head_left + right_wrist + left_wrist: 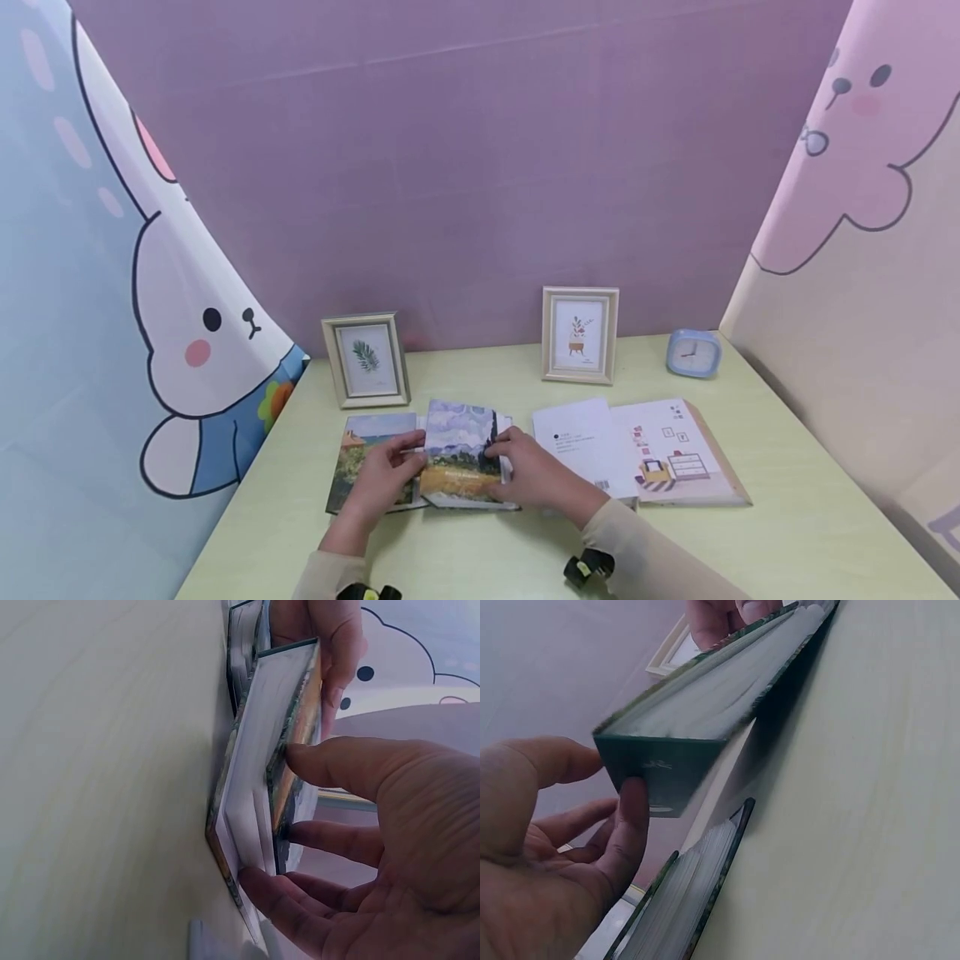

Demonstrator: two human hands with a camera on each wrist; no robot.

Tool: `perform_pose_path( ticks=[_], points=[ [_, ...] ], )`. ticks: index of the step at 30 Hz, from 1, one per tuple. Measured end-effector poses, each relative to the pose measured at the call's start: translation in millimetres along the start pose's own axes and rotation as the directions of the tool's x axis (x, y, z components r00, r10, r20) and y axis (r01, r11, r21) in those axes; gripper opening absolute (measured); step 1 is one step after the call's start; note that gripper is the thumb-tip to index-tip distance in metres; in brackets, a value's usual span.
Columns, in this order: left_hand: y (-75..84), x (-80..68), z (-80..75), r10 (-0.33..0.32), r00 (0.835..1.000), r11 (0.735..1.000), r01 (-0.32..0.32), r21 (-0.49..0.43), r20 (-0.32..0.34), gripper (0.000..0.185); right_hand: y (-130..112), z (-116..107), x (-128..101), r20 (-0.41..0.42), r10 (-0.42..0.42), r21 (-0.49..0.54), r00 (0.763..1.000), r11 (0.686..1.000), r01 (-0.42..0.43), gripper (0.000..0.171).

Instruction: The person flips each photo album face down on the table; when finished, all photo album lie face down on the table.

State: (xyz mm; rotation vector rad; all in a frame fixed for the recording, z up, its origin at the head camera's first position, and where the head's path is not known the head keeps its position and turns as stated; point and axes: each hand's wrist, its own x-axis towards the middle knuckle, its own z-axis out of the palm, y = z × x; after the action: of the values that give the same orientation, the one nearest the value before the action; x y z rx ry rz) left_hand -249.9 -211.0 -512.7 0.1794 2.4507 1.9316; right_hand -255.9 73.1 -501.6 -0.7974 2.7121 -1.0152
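Observation:
A book with a painted landscape cover (459, 454) is held between both hands just above the green table (480, 542). My left hand (399, 468) grips its left edge; in the left wrist view the thumb (632, 825) presses the dark green spine (667, 771). My right hand (504, 457) grips the right edge, with the thumb (330, 761) on the cover and fingers (289, 900) under the white page block (259, 750). The book's near end is raised, and its far end is down by the table. A second painted book (358, 458) lies flat beside it on the left (694, 896).
Two framed pictures (366, 360) (580, 333) stand at the back of the table, with a small blue clock (693, 352) to their right. A white sheet (581, 442) and a pink illustrated book (686, 458) lie right of the hands. Cartoon curtains close in both sides.

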Motion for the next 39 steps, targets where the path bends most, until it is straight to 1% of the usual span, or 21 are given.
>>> perform_pose_path(
  ticks=[4,8,12,15,17,19,21,23,26,30,34,39],
  points=[
    [0.4,-0.1,-0.9,0.021,1.0,0.998,-0.021,-0.06,0.007,0.042,2.3,0.2,1.5,0.002,-0.012,0.029,1.0,1.0,0.012,0.06],
    [0.9,-1.3,-2.2,0.028,0.999,0.995,-0.024,-0.101,0.033,0.045,2.1,-0.3,1.1,-0.007,-0.025,0.046,1.0,0.999,0.025,0.061],
    [3.5,-2.7,-2.6,0.019,0.998,0.99,-0.011,-0.144,0.057,0.046,-0.6,-1.0,0.8,-0.014,-0.038,0.078,0.999,0.996,0.039,0.062],
    [5.7,-3.9,-2.0,0.011,0.998,0.986,-0.001,-0.165,0.057,0.045,-2.2,-0.9,0.5,-0.012,-0.039,0.103,0.999,0.994,0.04,0.063],
    [6.9,-4.5,-1.4,0.019,0.998,0.984,-0.009,-0.176,0.054,0.044,-2.8,-0.5,0.3,-0.009,-0.034,0.125,0.999,0.992,0.035,0.063],
    [7.8,-5.0,-0.8,0.041,0.998,0.982,-0.032,-0.189,0.047,0.045,-3.4,0.1,0.4,-0.004,-0.027,0.156,1.0,0.987,0.027,0.063],
    [8.5,-4.7,-0.1,0.078,0.996,0.977,-0.068,-0.2,0.04,0.045,-4.3,0.5,0.5,-0.001,-0.024,0.195,1.0,0.98,0.024,0.062],
    [9.4,-4.3,0.8,0.119,0.992,0.969,-0.109,-0.22,0.034,0.045,-5.8,0.5,0.5,-0.001,-0.025,0.234,1.0,0.972,0.025,0.062],
    [10.9,-3.9,2.4,0.171,0.985,0.956,-0.158,-0.246,0.03,0.045,-8.3,0.2,1.0,-0.012,-0.044,0.266,0.999,0.963,0.046,0.063],
    [13.0,-5.0,4.5,0.192,0.981,0.95,-0.18,-0.255,0.023,0.044,-10.7,0.5,2.2,-0.034,-0.079,0.283,0.996,0.955,0.085,0.063],
    [15.9,-6.6,5.9,0.208,0.978,0.947,-0.193,-0.256,0.033,0.043,-13.7,0.7,3.4,-0.035,-0.092,0.318,0.995,0.943,0.098,0.064],
    [18.2,-8.8,4.9,0.26,0.963,0.931,-0.232,-0.282,0.066,0.045,-17.0,2.2,4.8,-0.023,-0.101,0.411,0.995,0.906,0.101,0.064]
  ],
)
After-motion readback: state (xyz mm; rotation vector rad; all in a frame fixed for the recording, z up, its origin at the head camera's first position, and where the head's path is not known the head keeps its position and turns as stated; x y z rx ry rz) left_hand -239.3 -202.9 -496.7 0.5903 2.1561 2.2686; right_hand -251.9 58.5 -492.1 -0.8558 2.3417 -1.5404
